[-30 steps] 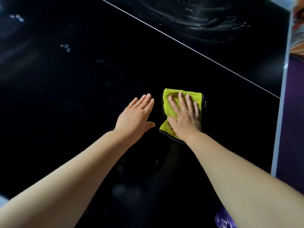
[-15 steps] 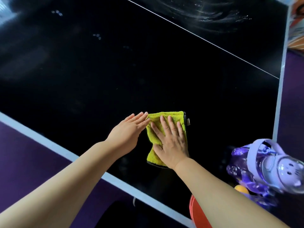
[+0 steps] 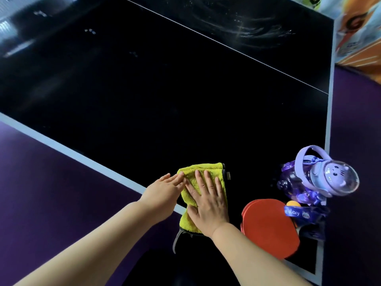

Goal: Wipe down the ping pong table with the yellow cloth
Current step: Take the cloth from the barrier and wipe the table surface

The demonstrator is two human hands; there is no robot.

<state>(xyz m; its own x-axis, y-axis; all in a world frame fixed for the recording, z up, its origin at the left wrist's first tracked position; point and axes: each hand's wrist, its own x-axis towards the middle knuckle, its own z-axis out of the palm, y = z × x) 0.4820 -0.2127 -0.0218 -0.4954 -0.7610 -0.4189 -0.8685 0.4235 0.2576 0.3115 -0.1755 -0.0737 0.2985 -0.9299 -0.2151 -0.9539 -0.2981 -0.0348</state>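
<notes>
Purple cat-faced bottle (image 3: 317,178) just beyond red paddles (image 3: 268,226), orange ball (image 3: 293,203) between them (purple floor (image 3: 41,193) around).

Fluffy terry yellow cloth (image 3: 203,172) on glossy black ping pong table (image 3: 165,100)

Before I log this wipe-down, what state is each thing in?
yellow cloth, folded, pressed flat, overhanging the near table edge
right hand, flat on the cloth, fingers straight
left hand, open, fingertips touching the cloth's edge
ping pong table, streaky smears at the far side
red paddles, stacked flat at the corner
purple bottle, cap on
</notes>
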